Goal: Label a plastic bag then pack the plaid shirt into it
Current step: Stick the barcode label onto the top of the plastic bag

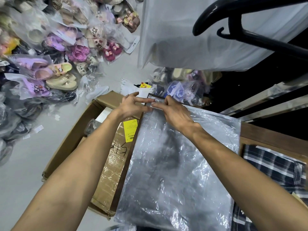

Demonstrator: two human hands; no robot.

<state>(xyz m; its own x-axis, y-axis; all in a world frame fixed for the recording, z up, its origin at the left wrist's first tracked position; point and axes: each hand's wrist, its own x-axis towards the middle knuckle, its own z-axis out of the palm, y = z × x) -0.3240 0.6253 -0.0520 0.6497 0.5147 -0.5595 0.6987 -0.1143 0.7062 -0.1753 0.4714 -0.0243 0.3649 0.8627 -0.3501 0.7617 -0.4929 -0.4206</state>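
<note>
A clear plastic bag lies flat on the wooden table, its opening at the far end. My left hand and my right hand meet at that far edge. The fingertips of both pinch the bag's sealing strip. The plaid shirt, dark blue with white checks, lies at the right of the bag, outside it. I see no label on the bag.
An open cardboard box with a yellow sticker stands left of the table. Bagged slippers cover the floor at the left and back. A black hanger and a hanging plastic sheet are overhead.
</note>
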